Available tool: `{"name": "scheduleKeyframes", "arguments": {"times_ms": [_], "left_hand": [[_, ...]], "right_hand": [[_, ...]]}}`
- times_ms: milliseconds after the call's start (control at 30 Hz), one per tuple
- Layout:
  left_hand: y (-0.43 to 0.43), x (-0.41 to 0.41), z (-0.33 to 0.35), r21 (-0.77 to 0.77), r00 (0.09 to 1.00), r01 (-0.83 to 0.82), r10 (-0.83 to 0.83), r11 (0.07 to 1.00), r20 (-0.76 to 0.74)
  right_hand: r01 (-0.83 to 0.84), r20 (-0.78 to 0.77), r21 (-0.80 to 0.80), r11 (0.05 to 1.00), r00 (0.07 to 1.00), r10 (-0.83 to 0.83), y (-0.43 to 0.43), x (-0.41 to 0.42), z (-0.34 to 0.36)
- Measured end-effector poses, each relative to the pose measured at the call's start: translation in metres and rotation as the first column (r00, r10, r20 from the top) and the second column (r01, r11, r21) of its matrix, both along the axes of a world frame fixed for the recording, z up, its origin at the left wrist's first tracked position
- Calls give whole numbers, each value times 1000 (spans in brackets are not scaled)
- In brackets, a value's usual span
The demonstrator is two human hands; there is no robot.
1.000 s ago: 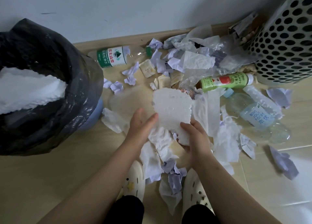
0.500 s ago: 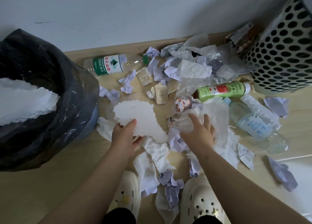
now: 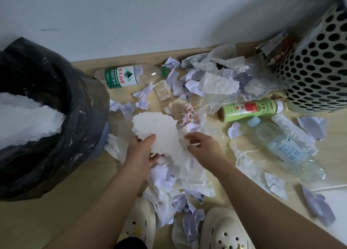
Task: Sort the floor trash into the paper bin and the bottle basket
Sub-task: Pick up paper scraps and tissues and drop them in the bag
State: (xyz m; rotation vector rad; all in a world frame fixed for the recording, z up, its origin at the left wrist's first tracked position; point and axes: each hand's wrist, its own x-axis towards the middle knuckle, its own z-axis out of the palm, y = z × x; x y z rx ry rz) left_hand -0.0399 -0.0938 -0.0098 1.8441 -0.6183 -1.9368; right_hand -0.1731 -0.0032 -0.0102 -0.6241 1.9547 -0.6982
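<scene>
White scalloped paper sheet pinched in the left hand, near the black-bagged paper bin; right hand curls over crumpled tissue on the floor, grip unclear. Best gather both scraps together, then drop them deep into the bin

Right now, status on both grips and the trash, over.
Status: left grip holds white sheet; right grip among loose papers, hold unclear. Path to paper bin open. Unsorted on floor: green juice bottle.
</scene>
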Motion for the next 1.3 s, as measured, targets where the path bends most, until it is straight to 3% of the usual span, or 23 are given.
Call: {"name": "scheduleKeyframes", "arguments": {"times_ms": [67, 167, 300, 400, 433, 500, 567, 600, 667, 733, 800, 867, 967, 1033, 1100, 1167, 1200, 1300], "left_hand": [[-5, 2, 2, -16, 1000, -23, 23, 1000, -6], [-16, 5, 3, -40, 995, -95, 95, 995, -15], [-29, 12, 4, -60, 981, -191, 191, 980, -20], [-33, 18, 6, -71, 977, -210, 208, 975, -37], [-33, 20, 5, -73, 977, -213, 211, 974, -34], [-33, 25, 3, -94, 977, -214, 213, 972, -21], [-31, 30, 0, -121, 980, -200, 201, 972, 2], [-30, 32, -1, -132, 981, -191, 194, 973, 14], [-26, 36, -2, -142, 982, -180, 187, 973, 38], [-22, 38, -2, -133, 984, -168, 175, 977, 43], [-19, 40, -2, -124, 985, -159, 165, 980, 40], [-17, 44, -3, -118, 984, -165, 171, 979, 42], [-13, 45, -5, -115, 984, -164, 171, 980, 51], [-11, 42, -3, -107, 985, -159, 165, 981, 48], [-11, 39, -3, -104, 986, -154, 160, 983, 49], [-13, 38, -3, -117, 986, -154, 161, 981, 53], [-13, 38, -4, -118, 986, -150, 157, 982, 51], [-15, 34, -4, -105, 988, -148, 153, 983, 38]], "right_hand": [[85, -65, -60, 995, 994, -89, -9, -4, 3], [359, -86, -149, 921, 924, -374, -14, -17, 10], [723, -13, -238, 648, 665, -747, -15, -33, 21], [806, -174, -265, 529, 499, -849, -8, -41, 25], [791, -252, -253, 557, 502, -827, -4, -41, 24], [638, -433, -187, 747, 629, -646, 3, -32, 22], [282, -538, -41, 959, 802, -259, 7, -9, 18], [51, -530, 58, 997, 848, -12, 8, 4, 15], [-363, -394, 234, 902, 813, 429, 15, 32, -1], [-536, -285, 363, 762, 714, 639, 33, 50, -19], [-506, -334, 407, 760, 693, 639, 52, 50, -29], [-367, -411, 359, 858, 764, 498, 61, 40, -32], [82, -377, 186, 979, 926, -6, 55, 18, -27], [361, -238, 53, 931, 910, -340, 45, 9, -16], [515, -54, -36, 856, 855, -516, 33, 4, -5], [548, 181, -35, 836, 826, -534, 20, 6, 3], [478, 226, -24, 878, 858, -461, 16, 6, 6], [24, 47, 65, 998, 999, -27, -4, -5, 17]]}}
